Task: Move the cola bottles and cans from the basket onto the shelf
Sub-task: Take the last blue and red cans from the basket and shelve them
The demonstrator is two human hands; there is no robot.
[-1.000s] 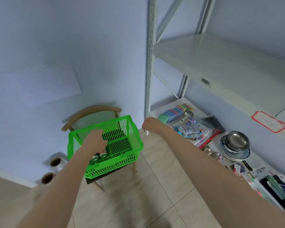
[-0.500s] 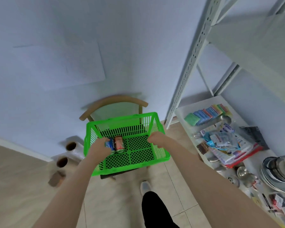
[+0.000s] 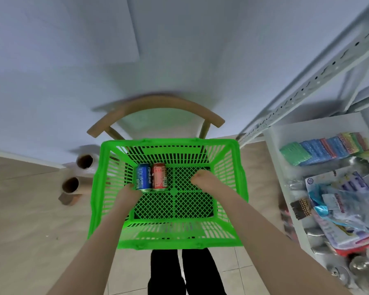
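Observation:
A green plastic basket (image 3: pixel 241 167) stands on a wooden chair (image 3: pixel 156 103) straight in front of me. Two cans lie side by side on its mesh floor at the far left: a blue Pepsi can (image 3: pixel 143 176) and a red cola can (image 3: pixel 159 176). My left hand (image 3: pixel 128 193) is inside the basket at the near end of the blue can, fingers bent down and hidden, so its grip is unclear. My right hand (image 3: pixel 202 180) hovers over the bare mesh right of the red can, fingers loosely curled, holding nothing. The white metal shelf (image 3: pixel 307 81) rises at the right.
The shelf's low board (image 3: pixel 274 141) carries coloured sponges (image 3: pixel 326 147), plastic packets (image 3: pixel 341 207) and metal bowls. Two film rolls (image 3: pixel 77 173) lie on the floor left of the chair, by the wall. My legs (image 3: pixel 185 271) stand just behind the basket.
My view has swung left and down from the shelf to right over the basket. Both hands have moved into the basket; the left has come back to the cans' near end.

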